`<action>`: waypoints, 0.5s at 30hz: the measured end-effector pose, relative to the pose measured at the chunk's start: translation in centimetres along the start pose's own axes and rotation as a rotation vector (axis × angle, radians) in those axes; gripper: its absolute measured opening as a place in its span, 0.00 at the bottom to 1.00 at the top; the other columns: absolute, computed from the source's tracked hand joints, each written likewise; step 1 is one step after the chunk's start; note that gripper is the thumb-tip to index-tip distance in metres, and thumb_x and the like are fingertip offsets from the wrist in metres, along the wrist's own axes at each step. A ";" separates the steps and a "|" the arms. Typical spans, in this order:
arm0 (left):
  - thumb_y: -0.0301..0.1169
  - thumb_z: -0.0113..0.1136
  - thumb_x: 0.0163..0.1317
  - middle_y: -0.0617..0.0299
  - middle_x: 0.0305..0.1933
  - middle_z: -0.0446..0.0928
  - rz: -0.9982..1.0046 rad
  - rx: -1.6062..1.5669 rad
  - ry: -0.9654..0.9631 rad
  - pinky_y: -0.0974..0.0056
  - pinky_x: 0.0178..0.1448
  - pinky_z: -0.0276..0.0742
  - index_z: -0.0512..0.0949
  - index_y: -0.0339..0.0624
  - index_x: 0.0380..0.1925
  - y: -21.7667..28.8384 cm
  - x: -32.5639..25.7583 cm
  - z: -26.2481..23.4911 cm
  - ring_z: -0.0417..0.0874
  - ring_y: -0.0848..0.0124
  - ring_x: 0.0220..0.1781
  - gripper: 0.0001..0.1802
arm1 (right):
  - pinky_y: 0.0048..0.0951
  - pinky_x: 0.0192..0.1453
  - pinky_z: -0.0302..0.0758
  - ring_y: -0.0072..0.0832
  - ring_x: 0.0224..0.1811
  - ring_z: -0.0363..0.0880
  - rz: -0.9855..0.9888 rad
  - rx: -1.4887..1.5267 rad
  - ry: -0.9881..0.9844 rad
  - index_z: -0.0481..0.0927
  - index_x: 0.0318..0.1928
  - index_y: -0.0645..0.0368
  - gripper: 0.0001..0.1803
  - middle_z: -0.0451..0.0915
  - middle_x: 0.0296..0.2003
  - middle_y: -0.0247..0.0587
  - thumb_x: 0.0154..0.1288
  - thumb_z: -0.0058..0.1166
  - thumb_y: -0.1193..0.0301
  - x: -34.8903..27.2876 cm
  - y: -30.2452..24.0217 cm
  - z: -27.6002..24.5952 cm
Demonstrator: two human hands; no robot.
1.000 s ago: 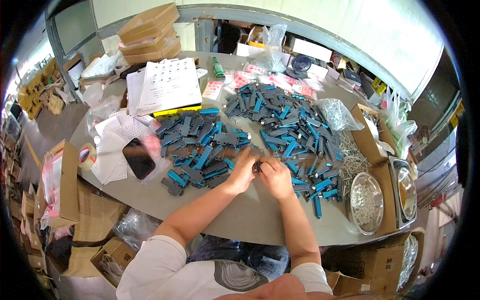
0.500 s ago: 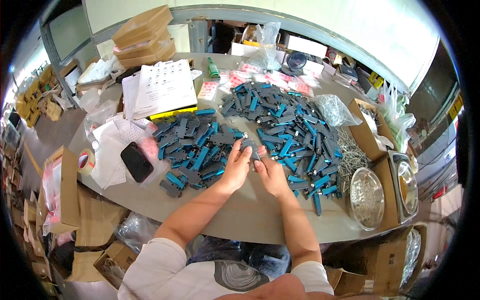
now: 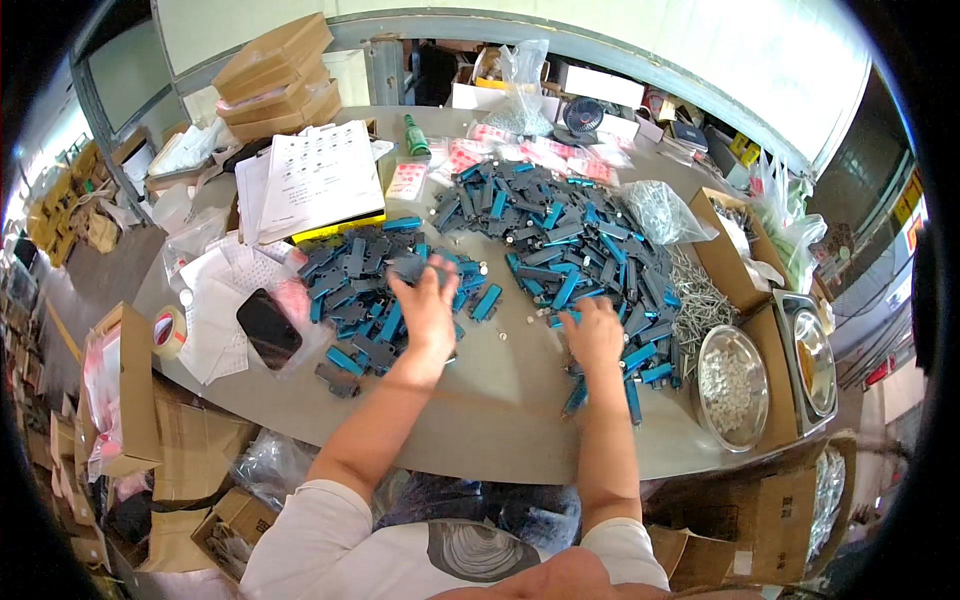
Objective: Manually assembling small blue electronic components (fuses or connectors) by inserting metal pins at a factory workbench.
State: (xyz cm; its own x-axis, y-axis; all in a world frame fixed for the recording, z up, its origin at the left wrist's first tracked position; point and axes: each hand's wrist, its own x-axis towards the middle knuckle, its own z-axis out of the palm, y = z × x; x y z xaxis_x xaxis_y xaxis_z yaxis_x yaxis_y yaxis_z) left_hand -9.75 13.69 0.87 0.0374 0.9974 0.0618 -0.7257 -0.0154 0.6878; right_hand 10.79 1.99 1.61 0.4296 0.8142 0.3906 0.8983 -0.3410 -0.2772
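A person in a white T-shirt sits at a grey table (image 3: 480,425), both bare hands over heaps of dark grey and blue plastic blocks that look like small latch housings. The left hand (image 3: 428,318) is at the near right part of the left heap (image 3: 345,262), thumb and fingers spread; a motion-blurred dark grey housing (image 3: 406,267) shows at the fingertips, and whether it is gripped cannot be told. The right hand (image 3: 596,338) bends its fingers down onto the near edge of the larger right heap (image 3: 570,235); its fingertips are partly hidden, so a pinch cannot be confirmed. One blue-and-grey block (image 3: 486,302) lies apart on the table between the heaps.

The blocks seem light, stiff and fairly smooth, likely sturdy though apt to slide over one another. The long flat sides look like the best hold, clear of the small white tips on some.

A metal bowl (image 3: 764,400) of white pieces and a pile of screws or nails (image 3: 702,305) lie at right. The top paper sheet (image 3: 318,180) carries rows of small dark figures and text too small to read; the packets (image 3: 407,181) behind bear red print, also illegible.
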 end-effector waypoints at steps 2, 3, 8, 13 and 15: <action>0.21 0.48 0.65 0.55 0.58 0.62 0.066 -0.105 0.078 0.55 0.62 0.69 0.28 0.68 0.67 0.8 0.9 -0.5 0.73 0.64 0.54 0.47 | 0.42 0.43 0.77 0.46 0.43 0.78 0.099 -0.143 -0.086 0.77 0.44 0.53 0.23 0.73 0.48 0.46 0.47 0.65 0.58 -0.1 1.7 -0.5; 0.21 0.50 0.64 0.55 0.58 0.61 0.092 -0.126 0.075 0.56 0.62 0.68 0.21 0.70 0.66 1.5 1.0 -0.3 0.73 0.64 0.55 0.53 | 0.42 0.43 0.77 0.46 0.43 0.78 0.099 -0.142 -0.087 0.77 0.44 0.53 0.23 0.73 0.48 0.46 0.47 0.65 0.58 -0.2 1.7 -0.5; 0.22 0.51 0.63 0.55 0.58 0.62 0.075 -0.091 -0.008 0.56 0.59 0.71 0.16 0.72 0.65 2.4 -0.7 1.6 0.74 0.60 0.55 0.55 | 0.42 0.43 0.76 0.48 0.40 0.79 0.157 -0.154 -0.145 0.77 0.42 0.54 0.21 0.74 0.45 0.47 0.44 0.64 0.67 -0.3 2.6 1.1; 0.24 0.48 0.64 0.52 0.56 0.65 0.030 -0.172 0.019 0.58 0.53 0.77 0.13 0.68 0.64 2.8 0.9 0.0 0.77 0.55 0.52 0.53 | 0.44 0.41 0.77 0.51 0.35 0.79 0.159 -0.041 -0.103 0.77 0.37 0.61 0.11 0.75 0.41 0.53 0.51 0.49 0.76 0.1 2.5 -0.2; 0.24 0.49 0.63 0.52 0.53 0.68 0.005 -0.176 0.105 0.59 0.48 0.80 0.12 0.65 0.63 3.4 1.3 0.0 0.80 0.55 0.47 0.55 | 0.43 0.39 0.77 0.50 0.34 0.78 0.184 -0.025 0.070 0.76 0.32 0.62 0.08 0.76 0.36 0.51 0.49 0.48 0.77 0.2 2.4 -0.5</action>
State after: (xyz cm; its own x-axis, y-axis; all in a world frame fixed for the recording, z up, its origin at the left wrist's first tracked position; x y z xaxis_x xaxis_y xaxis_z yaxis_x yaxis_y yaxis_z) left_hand -12.20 14.93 3.31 -0.0317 0.9994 -0.0166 -0.8350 -0.0173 0.5500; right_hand 13.11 1.11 1.44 0.5917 0.7023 0.3958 0.8054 -0.4938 -0.3278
